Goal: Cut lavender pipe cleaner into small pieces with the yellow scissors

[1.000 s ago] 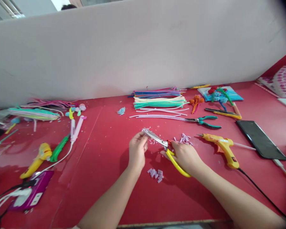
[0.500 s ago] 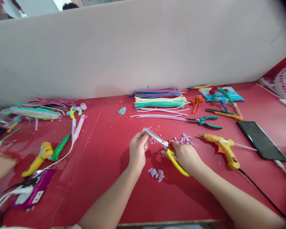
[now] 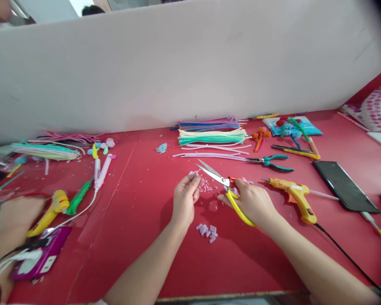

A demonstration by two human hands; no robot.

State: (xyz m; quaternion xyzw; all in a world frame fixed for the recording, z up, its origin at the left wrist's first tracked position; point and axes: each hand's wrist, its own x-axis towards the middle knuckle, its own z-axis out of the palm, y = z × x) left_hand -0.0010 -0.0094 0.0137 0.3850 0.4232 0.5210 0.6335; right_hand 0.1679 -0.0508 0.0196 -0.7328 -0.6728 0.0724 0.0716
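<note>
OK, left hand (image 3: 184,198) has fingers pressed together, contents unclear, just beside scissors (image 3: 224,181) gripped by right hand (image 3: 254,202) fingers.

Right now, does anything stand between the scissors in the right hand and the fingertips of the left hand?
Nothing visible stands between the scissors in the right hand and the fingertips of the left hand; only lilac clippings lie on the table near that gap.
</note>
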